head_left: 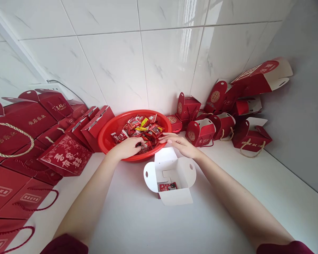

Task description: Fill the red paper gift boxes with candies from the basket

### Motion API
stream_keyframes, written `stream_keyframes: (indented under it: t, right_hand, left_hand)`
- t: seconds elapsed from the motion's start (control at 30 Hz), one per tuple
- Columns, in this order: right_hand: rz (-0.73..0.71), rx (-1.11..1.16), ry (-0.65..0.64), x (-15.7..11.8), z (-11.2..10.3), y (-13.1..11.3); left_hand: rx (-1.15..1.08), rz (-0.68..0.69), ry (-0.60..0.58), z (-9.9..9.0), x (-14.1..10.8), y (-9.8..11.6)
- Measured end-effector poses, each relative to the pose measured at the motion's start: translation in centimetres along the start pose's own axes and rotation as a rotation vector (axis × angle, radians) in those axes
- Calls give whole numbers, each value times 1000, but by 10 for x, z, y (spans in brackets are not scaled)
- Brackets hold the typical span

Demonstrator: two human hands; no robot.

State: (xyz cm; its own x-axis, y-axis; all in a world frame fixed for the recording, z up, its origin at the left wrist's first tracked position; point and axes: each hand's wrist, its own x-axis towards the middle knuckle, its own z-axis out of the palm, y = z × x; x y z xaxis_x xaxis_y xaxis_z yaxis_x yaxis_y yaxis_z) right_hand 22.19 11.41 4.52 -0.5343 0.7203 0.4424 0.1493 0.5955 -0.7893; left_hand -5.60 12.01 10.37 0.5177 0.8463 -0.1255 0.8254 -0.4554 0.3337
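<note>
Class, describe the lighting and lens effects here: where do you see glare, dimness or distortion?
Head view: pale glare streaks on the wall tiles, right of centre; head view: grey panel at right dim, darkest towards its top corner; head view: apparent wide-angle stretch on the left-edge boxes.

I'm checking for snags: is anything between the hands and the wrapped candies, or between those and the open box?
Nothing visible blocks either: the left hand is among the candies, the right hand at the basket's edge. Between candies and box stand the basket's near rim and the box's far flap.

Glossy red plastic basket [104, 135]
</note>
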Motion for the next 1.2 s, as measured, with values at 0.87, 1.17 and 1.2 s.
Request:
stream_keyframes:
  t: [0.87, 1.17, 1.2]
  right_hand:
    - [-50, 18, 50, -1, 5, 6]
    - [-57, -3, 52, -2, 4, 9]
    - [-60, -2, 54, -2, 5, 10]
  left_hand:
    - [121, -113, -161, -3, 9, -4]
    - [77, -141, -241, -5, 9, 2]
    - [77, -139, -253, -5, 10, 2]
